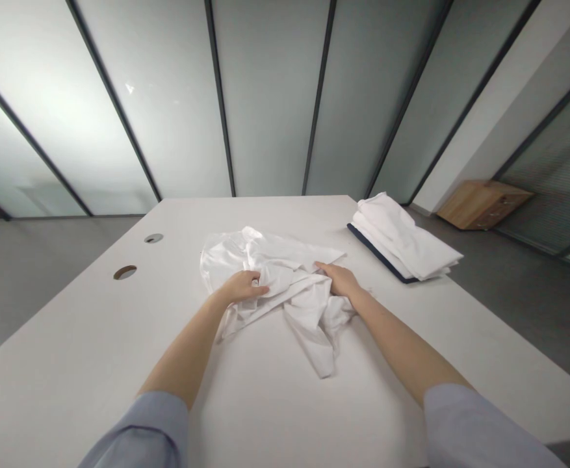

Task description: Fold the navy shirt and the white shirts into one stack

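Observation:
A crumpled white garment [309, 305] lies loosely bunched on the table, one pointed end hanging toward me. Its exact kind cannot be made out. At its far left is a shiny, partly see-through portion [226, 250], perhaps thin plastic or satin. My left hand [240, 287] is closed on the cloth near its middle left, thumb on top. On the right side, my right hand [339, 279] grips the fabric, with folds covering part of its fingers. The two hands are apart, with cloth stretching between them.
A folded stack of white cloth [404, 237] with a dark navy layer [379, 253] beneath sits at the table's right edge. Two round holes [125, 272] pierce the white table [119, 351] on the left. A wooden cabinet [482, 203] stands beyond, near frosted glass panels [270, 97].

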A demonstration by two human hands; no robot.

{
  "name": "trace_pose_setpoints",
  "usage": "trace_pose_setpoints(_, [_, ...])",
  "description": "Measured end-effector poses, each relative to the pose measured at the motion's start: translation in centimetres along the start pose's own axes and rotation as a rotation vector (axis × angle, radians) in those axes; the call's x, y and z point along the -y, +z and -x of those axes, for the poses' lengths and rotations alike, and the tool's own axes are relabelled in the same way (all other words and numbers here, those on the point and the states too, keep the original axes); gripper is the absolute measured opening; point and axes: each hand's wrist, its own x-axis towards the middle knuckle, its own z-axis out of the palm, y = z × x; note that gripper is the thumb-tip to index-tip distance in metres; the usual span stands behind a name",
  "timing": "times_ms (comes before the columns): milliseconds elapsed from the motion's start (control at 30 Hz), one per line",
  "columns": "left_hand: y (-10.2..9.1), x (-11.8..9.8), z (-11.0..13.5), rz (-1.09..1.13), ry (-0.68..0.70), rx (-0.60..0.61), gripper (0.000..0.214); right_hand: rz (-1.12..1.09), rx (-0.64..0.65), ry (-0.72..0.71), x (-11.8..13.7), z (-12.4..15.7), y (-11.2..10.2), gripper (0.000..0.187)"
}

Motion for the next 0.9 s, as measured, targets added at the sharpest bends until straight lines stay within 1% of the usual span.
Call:
trace_pose_setpoints(100, [-0.5,0.0,0.1,0.103,-0.012,0.015,0.027,-0.104,0.006,-0.026,0.5,-0.4,-0.2,0.036])
trace_pose_setpoints(133, [-0.7,0.1,0.1,0.188,-0.037,0.003,0.027,-0.119,0.002,-0.028,0.6,-0.7,-0.3,0.028])
trace_pose_setpoints(200, [-1.3,0.5,0.1,0.425,-0.093,-0.078,0.029,-0.236,-0.029,-0.010,0.4,-1.7,-0.8,0.013])
trace_pose_setpoints(233, [-1.7,0.8,0.1,0.555,-0.111,-0.148,0.031,-0.337,-0.057,0.010,0.2,-2.3,-1.2,0.014])
trace_pose_setpoints(267, [-2.1,1.2,0.0,0.672,-0.122,-0.231,0.032,-0.447,-0.094,0.035,-0.2,-2.9,-1.7,0.019])
trace_pose_setpoints(333, [-3.0,2.0,-0.2,0.830,-0.121,-0.424,0.031,-0.635,-0.185,0.093,-1.2,-4.4,-3.2,0.028])
trace_pose_setpoints(367, [-3.3,2.4,-0.2,0.864,-0.124,-0.515,0.031,-0.683,-0.230,0.117,-1.8,-5.1,-4.0,0.031])
trace_pose_setpoints(433, [-3.9,2.9,-0.4,0.877,-0.130,-0.643,0.035,-0.761,-0.333,0.148,-2.9,-6.4,-5.7,0.038])
trace_pose_setpoints(500, [-4.1,2.9,-0.4,0.860,-0.114,-0.698,0.044,-0.882,-0.443,0.181,-3.5,-7.5,-7.0,0.041])
trace_pose_setpoints(567, [-4.0,2.7,-0.5,0.819,-0.083,-0.668,0.050,-0.970,-0.510,0.219,-3.6,-8.1,-7.5,0.043])
trace_pose_setpoints(600, [-3.8,2.6,-0.6,0.789,-0.073,-0.635,0.052,-0.980,-0.517,0.236,-3.5,-8.3,-7.4,0.045])
trace_pose_setpoints(700, [-2.5,2.7,-1.2,0.636,-0.114,-0.503,0.057,-0.903,-0.479,0.237,-2.7,-8.1,-6.0,0.055])
trace_pose_setpoints(733, [-2.0,2.9,-1.3,0.554,-0.146,-0.459,0.062,-0.867,-0.453,0.216,-2.3,-7.8,-5.2,0.052])
trace_pose_setpoints(833, [-0.2,3.3,-1.7,0.221,-0.219,-0.327,0.086,-0.642,-0.285,0.083,-0.6,-6.0,-3.0,0.022])
trace_pose_setpoints(867, [0.2,3.3,-1.7,0.116,-0.220,-0.289,0.094,-0.539,-0.220,0.034,0.1,-5.2,-2.4,0.015])
trace_pose_setpoints(900, [0.5,3.3,-1.6,0.031,-0.215,-0.253,0.103,-0.438,-0.165,-0.020,0.9,-4.4,-1.9,0.014])
